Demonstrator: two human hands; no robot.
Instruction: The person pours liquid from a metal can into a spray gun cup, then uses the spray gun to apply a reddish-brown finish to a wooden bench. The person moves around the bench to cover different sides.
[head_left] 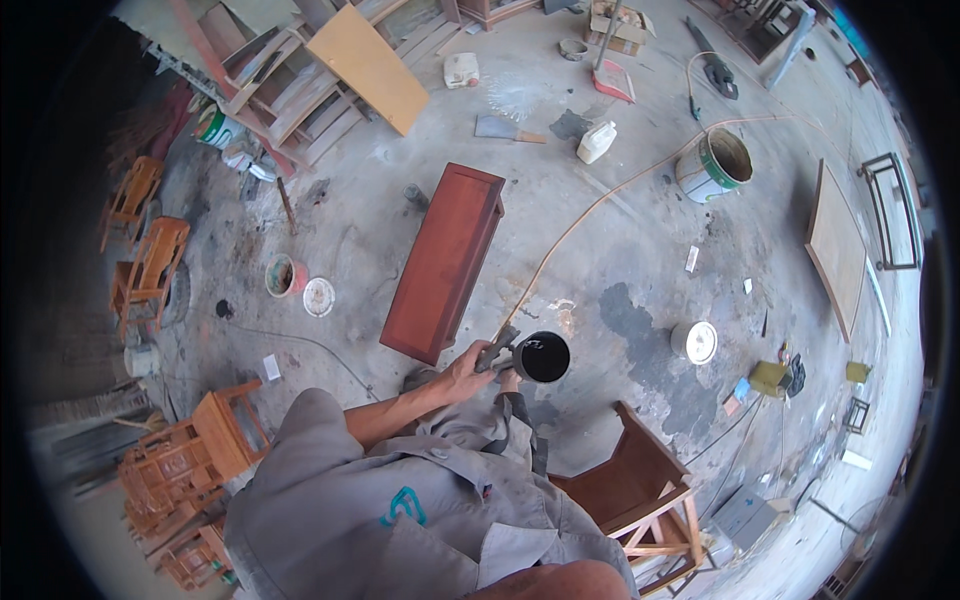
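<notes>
My left hand [463, 377] is closed round the grip of a spray gun [494, 353]. A round black cup [545, 357] on the gun holds dark, shiny liquid. My right hand [511, 380] shows only in small part, close below the gun and beside the cup. Its fingers are mostly hidden, and a dark sleeve covers the forearm. An orange-brown air hose [566, 237] runs up from the gun across the floor. Just ahead of my hands stands a long reddish-brown wooden piece of furniture [443, 262], its flat top facing up.
A brown wooden chair [640, 480] stands close at my right. More carved chairs [175, 455] crowd the left. Around the concrete floor are a large bucket [697, 180], a white-lidded tub [694, 342], a paint pail [284, 275], a white jug [597, 142] and a leaning board [835, 250].
</notes>
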